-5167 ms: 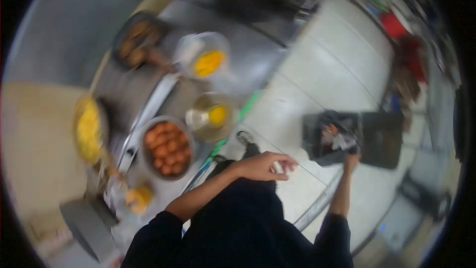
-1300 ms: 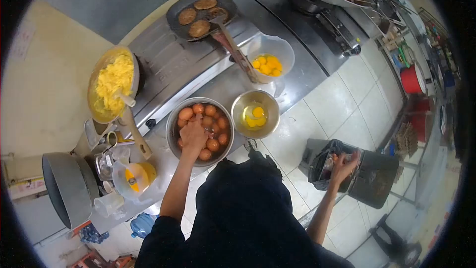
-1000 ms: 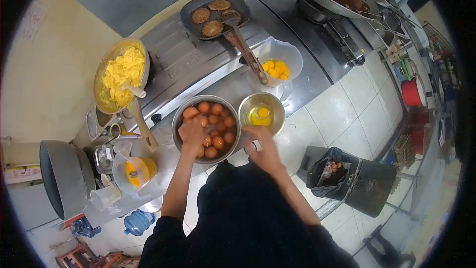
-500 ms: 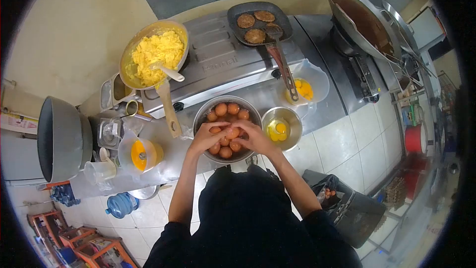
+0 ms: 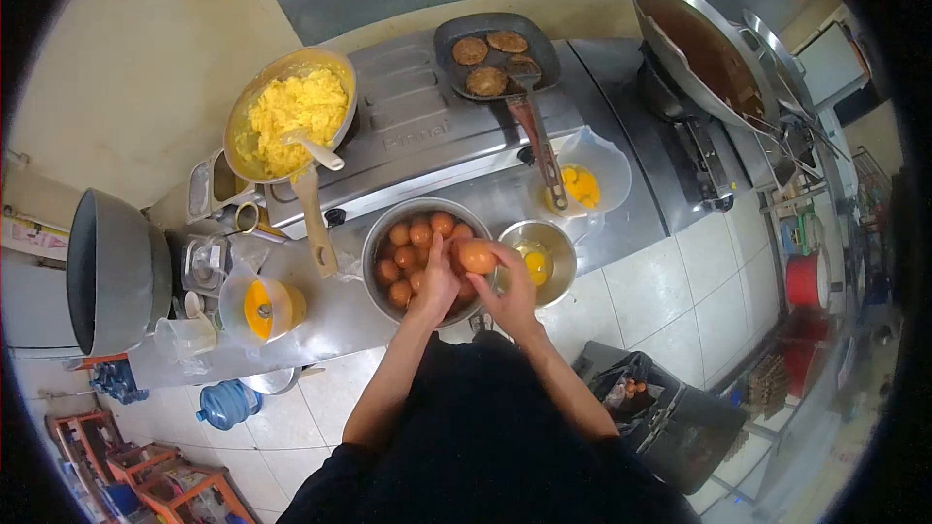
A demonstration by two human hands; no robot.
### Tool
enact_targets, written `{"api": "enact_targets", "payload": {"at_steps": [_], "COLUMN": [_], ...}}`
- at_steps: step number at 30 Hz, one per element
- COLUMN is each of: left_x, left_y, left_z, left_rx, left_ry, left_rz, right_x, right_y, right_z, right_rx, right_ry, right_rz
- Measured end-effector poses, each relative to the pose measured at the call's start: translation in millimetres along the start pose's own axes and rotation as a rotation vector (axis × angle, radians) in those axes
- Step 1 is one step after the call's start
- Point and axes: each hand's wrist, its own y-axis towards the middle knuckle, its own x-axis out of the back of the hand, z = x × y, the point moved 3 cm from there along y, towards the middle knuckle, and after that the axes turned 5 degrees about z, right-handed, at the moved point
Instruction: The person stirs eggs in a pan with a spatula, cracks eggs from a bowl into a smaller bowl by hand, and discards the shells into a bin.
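Both hands pinching one brown egg [image 5: 476, 256] at the rt edge of the big steel egg bowl [image 5: 368, 257].
L hand [image 5: 434, 283] is reaching up over the bowl's near rim, forearm angled in from below, fingers stretched up and pressing the egg's left side; R hand [image 5: 512, 293] is curling round its rt and under side, so both are closing on it w/ fingertips, palms part open. Egg is sitting above the rim, btwn the egg bowl and a small steel bowl [image 5: 569, 254] w/ cracked eggs just rt of it. Beyond that, a plastic bowl [image 5: 609, 150] w/ yolks. Behind the egg bowl: stove [image 5: 417, 126], pan of scrambled egg [image 5: 286, 112] w/ handle pointing down beside the bowl's left, grill pan [image 5: 495, 53] w/ patties. Left of it: jug [image 5: 257, 306] w/ orange liquid. Nothing is blocking the hands.
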Motion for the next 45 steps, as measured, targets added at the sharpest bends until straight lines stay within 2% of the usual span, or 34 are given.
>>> {"api": "enact_targets", "payload": {"at_steps": [1, 6, 8, 9, 10, 12, 14, 17, 19, 20, 22, 23, 24, 26, 28, 30, 32, 37, 39, 41, 42, 44, 45], "left_x": [-17, -40, -56, -68, -78, -87, -77, -70, -69, -68, -60, -62, -59, -53, -55, -60, -65, -71, -72, -78, -78, -81, -83], "left_y": [-8, -5, -5, -5, -10, -13, -3, 13, 24, 31, 44, 47, 51, 59, 62, 61, 61, 59, 61, 67, 69, 72, 71], "left_z": [-7, 9, 1, 5, -3, -13, -2, 9, 10, 7, 11, 11, 13, 14, 17, 21, 25, 31, 31, 28, 28, 28, 29], "left_rx": [0.015, 0.029, 0.014, -0.011, -0.009, 0.079, 0.081, -0.031, -0.222, -0.222, 0.249, 0.265, 0.271, 0.322, 0.286, 0.256, 0.114, 0.077, 0.085, -0.127, -0.128, -0.171, -0.168], "left_ry": [0.006, 0.143, 0.214, 0.215, 0.217, 0.889, 0.838, 0.955, 1.193, 1.194, 0.969, 0.684, 0.683, 0.635, 0.705, 0.775, 0.934, 0.973, 0.979, 1.242, 1.242, 1.51, 1.51], "left_rz": [0.087, 0.12, 0.319, 0.329, 0.336, 0.347, 0.31, 0.386, 0.427, 0.43, 0.475, 0.493, 0.496, 0.448, 0.469, 0.492, 0.578, 0.608, 0.622, 0.751, 0.748, 0.733, 0.729], "right_x": [5, 35, 46, 52, 55, 56, 67, 86, 97, 101, 100, 98, 97, 95, 92, 92, 95, 103, 104, 102, 101, 97, 95], "right_y": [-9, -15, -18, -19, -18, -19, -18, -12, -9, -10, -11, -11, -14, -20, -23, -19, -7, -5, -5, -11, -13, -16, -18], "right_z": [-10, -14, -12, -11, -15, -38, -57, -58, -61, -67, -78, -86, -92, -108, -117, -116, -96, -103, -101, -109, -113, -121, -125], "right_rx": [-0.001, -0.117, -0.107, -0.14, -0.139, -0.371, -0.379, -0.373, -0.356, -0.324, -0.299, -0.363, -0.424, -0.505, -0.585, -0.347, -0.331, -0.287, -0.216, -0.197, -0.175, -0.153, -0.131], "right_ry": [0.043, -0.08, 0.081, -0.05, -0.053, 0.425, 0.49, 0.534, 0.515, 0.449, 0.384, 0.55, 0.715, 0.801, 0.889, 0.22, 0.248, 0.297, 0.223, 0.16, 0.095, 0.025, -0.045], "right_rz": [-0.094, -0.034, -0.187, -0.097, -0.103, -0.149, -0.077, 0.054, 0.11, 0.184, 0.256, 0.233, 0.207, 0.223, 0.241, 0.285, 0.277, 0.286, 0.326, 0.323, 0.318, 0.297, 0.272]}}
